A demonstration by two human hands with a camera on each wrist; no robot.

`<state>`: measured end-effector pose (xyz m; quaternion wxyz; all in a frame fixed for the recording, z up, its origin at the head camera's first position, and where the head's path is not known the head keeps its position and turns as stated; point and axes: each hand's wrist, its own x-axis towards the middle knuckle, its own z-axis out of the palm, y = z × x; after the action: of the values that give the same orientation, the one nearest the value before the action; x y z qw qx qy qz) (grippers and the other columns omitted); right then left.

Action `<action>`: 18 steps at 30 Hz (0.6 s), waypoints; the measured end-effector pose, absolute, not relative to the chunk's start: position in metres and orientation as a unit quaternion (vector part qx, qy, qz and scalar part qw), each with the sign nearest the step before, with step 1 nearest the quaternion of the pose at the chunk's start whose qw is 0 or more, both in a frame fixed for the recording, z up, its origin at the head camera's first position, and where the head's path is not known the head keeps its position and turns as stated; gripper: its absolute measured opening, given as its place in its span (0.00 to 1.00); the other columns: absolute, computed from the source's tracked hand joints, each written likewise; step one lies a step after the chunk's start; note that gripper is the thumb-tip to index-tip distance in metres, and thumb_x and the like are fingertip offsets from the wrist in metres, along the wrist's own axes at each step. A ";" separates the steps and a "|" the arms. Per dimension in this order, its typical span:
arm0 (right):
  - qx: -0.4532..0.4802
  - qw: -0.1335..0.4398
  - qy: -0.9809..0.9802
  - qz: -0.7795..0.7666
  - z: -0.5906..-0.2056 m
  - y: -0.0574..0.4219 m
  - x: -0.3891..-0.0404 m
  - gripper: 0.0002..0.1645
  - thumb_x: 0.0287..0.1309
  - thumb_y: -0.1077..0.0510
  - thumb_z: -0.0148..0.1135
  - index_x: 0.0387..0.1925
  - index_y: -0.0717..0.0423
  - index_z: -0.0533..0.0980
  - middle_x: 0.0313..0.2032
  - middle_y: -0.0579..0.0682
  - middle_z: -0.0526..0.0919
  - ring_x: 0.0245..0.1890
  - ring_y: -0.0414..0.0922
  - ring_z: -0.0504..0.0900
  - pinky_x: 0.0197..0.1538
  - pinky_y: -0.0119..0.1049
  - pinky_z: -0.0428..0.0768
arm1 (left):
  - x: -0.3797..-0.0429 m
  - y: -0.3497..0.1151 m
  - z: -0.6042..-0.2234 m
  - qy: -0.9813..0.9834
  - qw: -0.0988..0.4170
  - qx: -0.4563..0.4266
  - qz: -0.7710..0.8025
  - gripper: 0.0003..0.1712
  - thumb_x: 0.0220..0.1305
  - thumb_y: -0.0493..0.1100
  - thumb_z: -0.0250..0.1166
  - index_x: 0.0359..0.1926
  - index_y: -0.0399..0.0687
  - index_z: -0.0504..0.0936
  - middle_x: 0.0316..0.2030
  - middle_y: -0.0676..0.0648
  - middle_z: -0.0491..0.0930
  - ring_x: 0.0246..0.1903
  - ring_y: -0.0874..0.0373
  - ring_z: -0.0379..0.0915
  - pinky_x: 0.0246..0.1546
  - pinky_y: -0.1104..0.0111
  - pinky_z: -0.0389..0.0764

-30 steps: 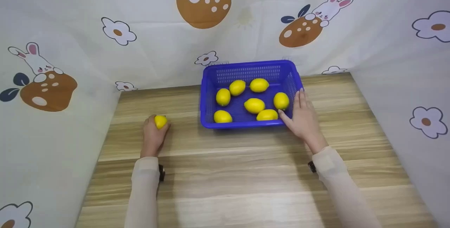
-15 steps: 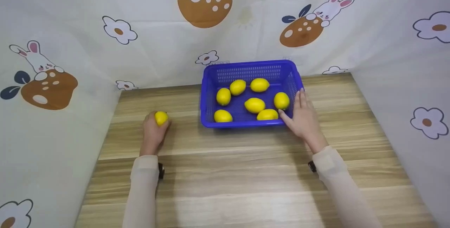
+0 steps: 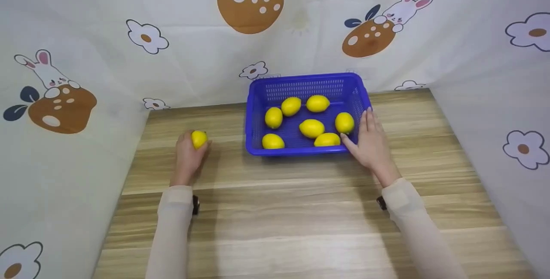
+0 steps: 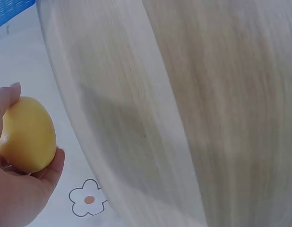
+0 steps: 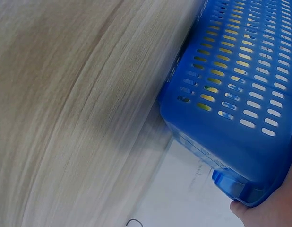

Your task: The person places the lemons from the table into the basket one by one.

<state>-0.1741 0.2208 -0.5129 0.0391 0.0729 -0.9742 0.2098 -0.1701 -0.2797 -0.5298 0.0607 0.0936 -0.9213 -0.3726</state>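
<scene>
My left hand [image 3: 189, 154] grips a yellow lemon [image 3: 199, 139] at the left side of the table. In the left wrist view the lemon [image 4: 29, 135] sits between thumb and fingertips, above the table's surface. To the right stands a blue plastic basket [image 3: 296, 152] with slotted walls and several lemons [image 3: 312, 128] lying apart on its floor. My right hand [image 3: 373, 145] rests at its right front corner, fingers straight along the right rim and thumb over the front edge. In the right wrist view, lemons show yellow through slots in the basket's wall [image 5: 221, 137].
The wood-grain table [image 3: 275, 210] reaches back to a pale cloth [image 3: 184, 64] printed with rabbits and flowers, which also hangs along both sides. The basket stands near the back edge. A dark band [image 3: 196, 205] shows at the left wrist.
My left hand has moved slightly away from me, carrying the lemon with it. The right hand and the basket have stayed in place.
</scene>
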 end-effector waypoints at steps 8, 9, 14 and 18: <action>0.074 0.036 -0.975 0.207 -0.512 0.220 -0.174 0.59 0.74 0.35 0.51 0.77 0.82 0.48 0.80 0.77 0.43 0.82 0.70 0.44 0.82 0.61 0.48 | -0.173 -0.276 -0.522 -0.924 0.059 0.080 -0.370 0.35 0.72 0.43 0.69 0.69 0.23 0.68 0.58 0.26 0.72 0.57 0.35 0.70 0.61 0.44 0.73; 0.074 0.035 -0.975 0.206 -0.512 0.220 -0.174 0.59 0.74 0.35 0.51 0.77 0.82 0.48 0.80 0.77 0.43 0.82 0.70 0.44 0.82 0.61 0.47 | -0.174 -0.275 -0.520 -0.925 0.059 0.077 -0.368 0.35 0.72 0.43 0.69 0.68 0.23 0.68 0.57 0.26 0.72 0.56 0.35 0.70 0.61 0.44 0.74; 0.073 0.027 -0.976 0.205 -0.511 0.220 -0.174 0.59 0.74 0.34 0.50 0.77 0.82 0.47 0.80 0.77 0.42 0.82 0.70 0.43 0.82 0.61 0.47 | -0.176 -0.272 -0.512 -0.928 0.061 0.067 -0.361 0.34 0.72 0.43 0.68 0.68 0.24 0.69 0.55 0.26 0.73 0.55 0.34 0.70 0.59 0.44 0.74; 0.072 0.025 -0.976 0.203 -0.511 0.221 -0.173 0.59 0.75 0.34 0.50 0.77 0.82 0.46 0.80 0.77 0.41 0.82 0.70 0.42 0.82 0.61 0.46 | -0.178 -0.270 -0.506 -0.928 0.060 0.065 -0.362 0.35 0.72 0.43 0.69 0.69 0.25 0.68 0.57 0.26 0.73 0.56 0.34 0.71 0.59 0.43 0.74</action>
<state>-0.1734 0.2207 -0.5108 0.0249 0.0718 -0.9762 0.2033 -0.1777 -0.2703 -0.5059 0.0595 0.0648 -0.9279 -0.3624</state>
